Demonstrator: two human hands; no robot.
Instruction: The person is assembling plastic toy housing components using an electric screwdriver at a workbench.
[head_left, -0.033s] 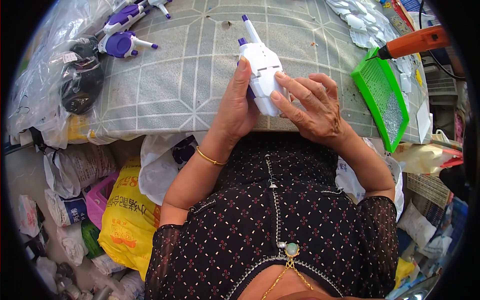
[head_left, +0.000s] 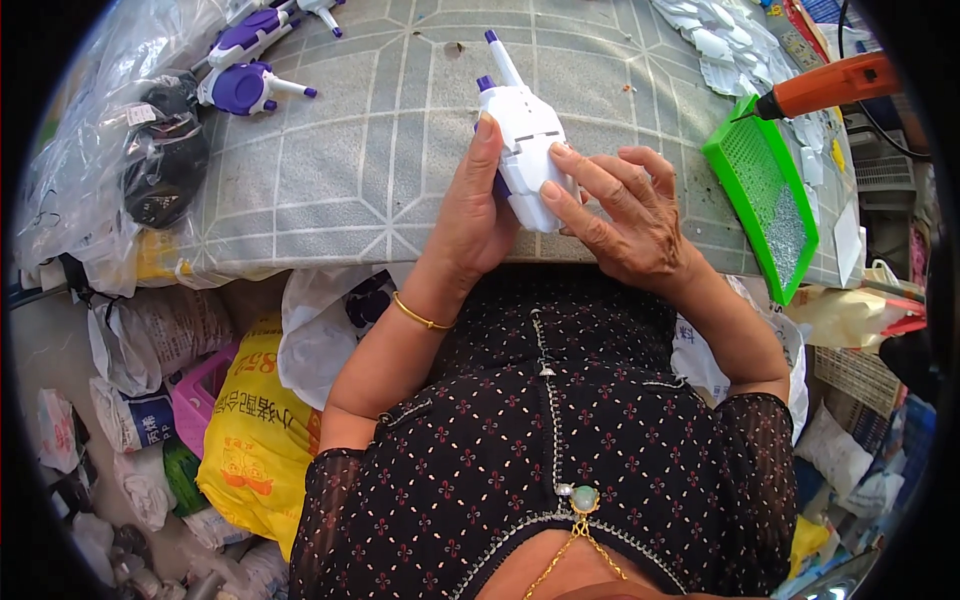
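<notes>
A white plastic toy shaped like a walkie-talkie [head_left: 530,115], with a purple-tipped antenna and a purple knob, is held up just over the table's near edge. My left hand [head_left: 475,205] is closed round its left side, the thumb lying along the white casing. Purple casing shows beside that thumb. My right hand [head_left: 635,215] grips the toy's lower right part, thumb and index fingertip pressed on the white face near a seam. The right hand's other fingers are bent and lifted away from it. The toy's underside is hidden.
Similar purple-and-white toys [head_left: 240,88] lie at the far left beside a black plastic-wrapped bundle [head_left: 165,155]. To the right, a green tray [head_left: 735,150] holds small silvery screws, with an orange electric screwdriver [head_left: 835,82] above its far end. White plastic pieces [head_left: 715,45] are heaped behind it.
</notes>
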